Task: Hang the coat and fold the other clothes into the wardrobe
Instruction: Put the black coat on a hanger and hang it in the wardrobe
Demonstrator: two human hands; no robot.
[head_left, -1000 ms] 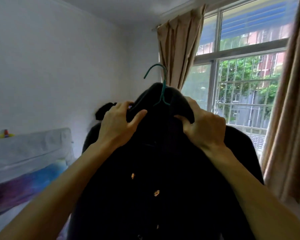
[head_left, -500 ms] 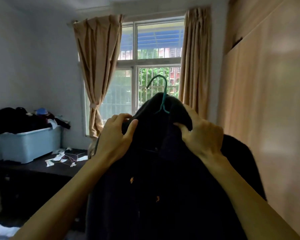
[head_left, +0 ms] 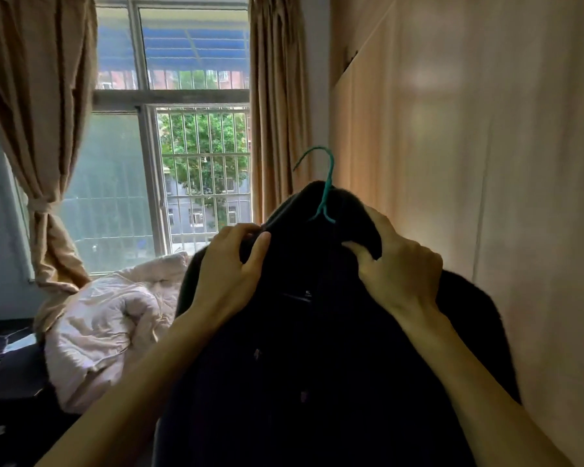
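A black coat (head_left: 317,348) hangs in front of me on a green hanger (head_left: 325,187), whose hook sticks up above the collar. My left hand (head_left: 230,274) pinches the left side of the collar between thumb and fingers. On the collar's right side my right hand (head_left: 398,264) grips the cloth with curled fingers. The light wooden wardrobe (head_left: 486,163) fills the right side of the view, its doors closed. The hanger's arms are hidden inside the coat.
A barred window (head_left: 196,163) with tan curtains (head_left: 280,106) is straight ahead. A crumpled pale quilt (head_left: 115,325) lies on a dark surface at the lower left.
My view has swung to the right, from the white wall past the window to the wardrobe. Both hands keep the same hold on the coat's collar.
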